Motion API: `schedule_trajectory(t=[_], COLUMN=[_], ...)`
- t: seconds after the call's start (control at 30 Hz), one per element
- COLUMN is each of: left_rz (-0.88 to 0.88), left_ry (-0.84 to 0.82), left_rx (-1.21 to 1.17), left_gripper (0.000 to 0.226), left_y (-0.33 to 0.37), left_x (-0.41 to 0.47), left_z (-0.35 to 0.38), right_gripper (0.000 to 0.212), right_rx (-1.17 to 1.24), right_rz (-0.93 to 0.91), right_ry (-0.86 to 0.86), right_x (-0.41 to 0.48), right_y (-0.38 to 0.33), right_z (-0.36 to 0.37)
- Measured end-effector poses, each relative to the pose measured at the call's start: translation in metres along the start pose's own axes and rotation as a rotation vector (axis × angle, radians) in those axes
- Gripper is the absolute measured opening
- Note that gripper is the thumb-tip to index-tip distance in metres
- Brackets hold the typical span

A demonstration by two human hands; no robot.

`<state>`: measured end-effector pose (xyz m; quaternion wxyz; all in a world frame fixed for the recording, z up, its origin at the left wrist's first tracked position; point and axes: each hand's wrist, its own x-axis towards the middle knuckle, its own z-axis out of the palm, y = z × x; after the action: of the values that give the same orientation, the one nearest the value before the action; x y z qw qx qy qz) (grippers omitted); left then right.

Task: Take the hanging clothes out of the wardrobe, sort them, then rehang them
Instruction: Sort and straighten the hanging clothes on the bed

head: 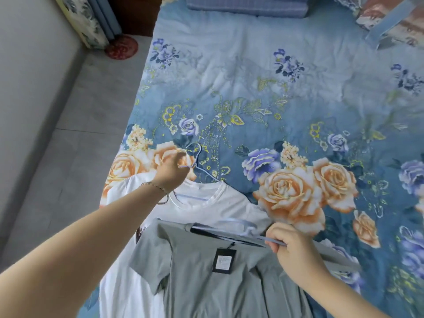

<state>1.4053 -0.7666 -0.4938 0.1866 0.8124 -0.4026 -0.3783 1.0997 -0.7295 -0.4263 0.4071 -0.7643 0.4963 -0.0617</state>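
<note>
Shirts, two of them, both laid out on the bed. Hands first: what have yours got?

— Left hand (171, 167): your fingers are curled round the neck of a pale blue hanger (207, 172), just under its hook. There's a thin bracelet (154, 185) on that wrist, and the arm is stretched forward.

— And your right?

— Right hand (291, 244): your fingers and thumb pinch one arm of a second hanger (268, 239), the same pale blue.

— Where does each hanger sit?

— The one in your left goes into the collar of the white shirt (206, 207), and its bar shows through the neck opening. The one in your right lies across the neck of the grey shirt (206, 290). Whether it sits inside that shirt, can't tell.

— How do the shirts lie?

— The white shirt is flat with its collar pointing up the bed, and a dark print shows at its left edge. The grey shirt lies on top of it, nearer you, covering its lower part. A black tag (223, 260) with a white label lies on the grey chest.

— Around them?

— The bedspread (252, 88) is blue with orange and purple roses, and wrinkled. A folded checked blanket (247, 5) lies at the far end. To your left is the grey tiled floor (75, 134), with a round red thing (121, 47) on it near the far corner. Can't say what it is.
</note>
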Motion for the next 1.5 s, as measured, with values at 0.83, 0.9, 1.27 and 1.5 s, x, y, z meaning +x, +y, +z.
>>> schedule_trajectory(t=[0.83,0.9,1.27,1.5], left_rz=[0.49,0.529,0.706,0.711], left_ry=[0.653,0.659,0.575,0.61], left_rx=[0.548,0.64,0.716,0.798], left_gripper=[0.032,0.033,0.034,0.048], left_y=[0.119,0.111,0.073,0.103], left_x=[-0.468,-0.495,-0.583,-0.557], left_z=[0.095,0.098,0.107,0.111], right_gripper=[0.014,0.013,0.033,0.033], right_rx=[-0.822,-0.83,-0.842,-0.755], right_rz=[-0.379,-0.376,-0.294,-0.325], right_ry=[-0.415,-0.443,-0.488,-0.159], right_x=[-0.264,-0.294,-0.427,-0.409], right_y=[-0.004,-0.009,-0.032,-0.01], right_z=[-0.206,-0.208,-0.19,-0.196])
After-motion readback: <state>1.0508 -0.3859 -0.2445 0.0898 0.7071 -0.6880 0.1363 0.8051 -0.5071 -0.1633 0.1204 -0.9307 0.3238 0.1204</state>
